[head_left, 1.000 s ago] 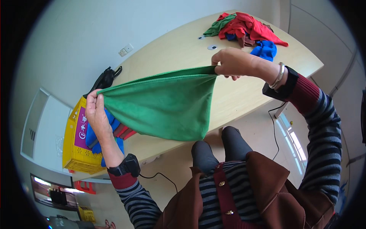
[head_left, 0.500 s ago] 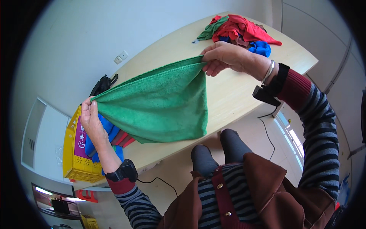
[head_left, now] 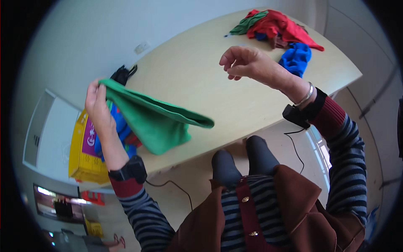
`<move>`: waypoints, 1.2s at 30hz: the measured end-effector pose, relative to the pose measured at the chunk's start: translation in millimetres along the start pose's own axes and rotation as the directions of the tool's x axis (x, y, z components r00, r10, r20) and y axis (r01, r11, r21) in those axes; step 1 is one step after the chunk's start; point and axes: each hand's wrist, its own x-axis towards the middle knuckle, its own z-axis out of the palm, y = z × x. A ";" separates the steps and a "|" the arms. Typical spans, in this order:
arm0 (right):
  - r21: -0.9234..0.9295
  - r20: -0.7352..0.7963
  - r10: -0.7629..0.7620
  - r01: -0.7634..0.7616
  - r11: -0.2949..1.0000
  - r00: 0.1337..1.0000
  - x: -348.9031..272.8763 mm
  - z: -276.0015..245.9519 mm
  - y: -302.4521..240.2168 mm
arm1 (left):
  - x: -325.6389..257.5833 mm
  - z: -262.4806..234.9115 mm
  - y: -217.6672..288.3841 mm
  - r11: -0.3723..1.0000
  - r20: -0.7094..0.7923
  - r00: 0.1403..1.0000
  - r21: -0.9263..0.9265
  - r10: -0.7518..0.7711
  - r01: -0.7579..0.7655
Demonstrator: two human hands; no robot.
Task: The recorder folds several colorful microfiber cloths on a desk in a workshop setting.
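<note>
A green towel hangs folded from my left hand, whose fingers pinch one corner of it above the left part of the table. Its other end droops toward the table's near edge. My right hand is raised over the middle of the table, fingers curled but apart, with nothing in them. Beyond that hand, at the far right, lies a crumpled heap of red, green and brown cloths, with a blue cloth at its near side.
The pale wooden table has a curved far edge against the wall. At its left end stands a yellow crate beside blue and red cloths. A black bag lies by the wall. A black cable hangs near my legs.
My right hand has let go of its corner of the green towel, and that end has dropped and swung left. My left hand still grips the other corner, slightly higher.
</note>
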 end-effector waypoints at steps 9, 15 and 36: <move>-0.148 0.081 -0.269 0.278 0.949 0.960 -21.9 127.4 52.6 | 24.9 -19.7 24.9 0.982 0.009 0.996 0.168 0.088 -0.088; -0.452 0.114 -0.461 0.459 0.765 0.880 -42.9 164.1 58.3 | 37.6 -35.2 30.8 0.967 0.022 0.986 0.196 0.164 -0.165; -0.719 -0.226 -0.774 0.434 0.542 0.592 -10.9 183.5 77.0 | 41.0 60.2 93.8 0.701 -0.038 0.888 0.629 0.459 -0.335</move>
